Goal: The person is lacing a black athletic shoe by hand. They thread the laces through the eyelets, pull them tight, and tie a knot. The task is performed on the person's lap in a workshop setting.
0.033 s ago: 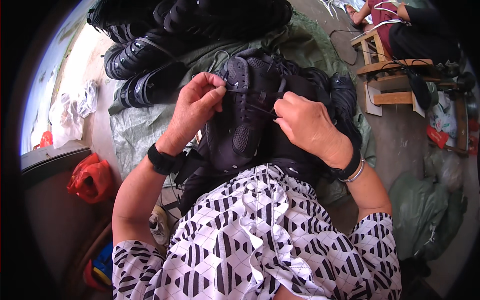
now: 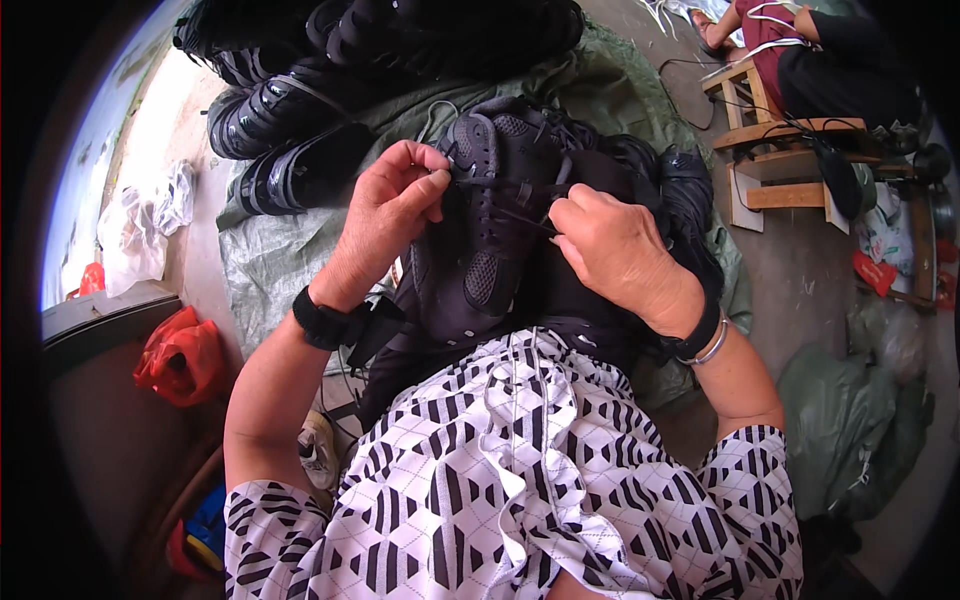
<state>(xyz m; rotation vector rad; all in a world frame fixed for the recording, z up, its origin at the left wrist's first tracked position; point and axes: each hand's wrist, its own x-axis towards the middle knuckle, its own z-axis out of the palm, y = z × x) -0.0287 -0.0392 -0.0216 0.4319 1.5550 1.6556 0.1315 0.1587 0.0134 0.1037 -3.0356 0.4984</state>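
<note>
A black sneaker [image 2: 482, 285] with mesh panels rests on my lap, its toe toward me. Down its middle runs a row of eyelets, with a dark shoelace [image 2: 522, 219] across them. On the left side of the sneaker, my left hand [image 2: 397, 200] pinches a dark strand of lace between thumb and forefinger. My right hand [image 2: 610, 245] is closed on the lace at the other side, fingers curled in. The lace is stretched between the shoe and this hand. Its ends are hidden in my fingers.
Several black shoes [image 2: 300, 165] are piled at the far left on a green woven sheet [image 2: 265, 255]. More black shoes [image 2: 688, 195] lie just right of my lap. A wooden stool [image 2: 790, 195] stands at right, near a seated person's leg [image 2: 765, 45]. A red plastic bag [image 2: 183, 355] is at left.
</note>
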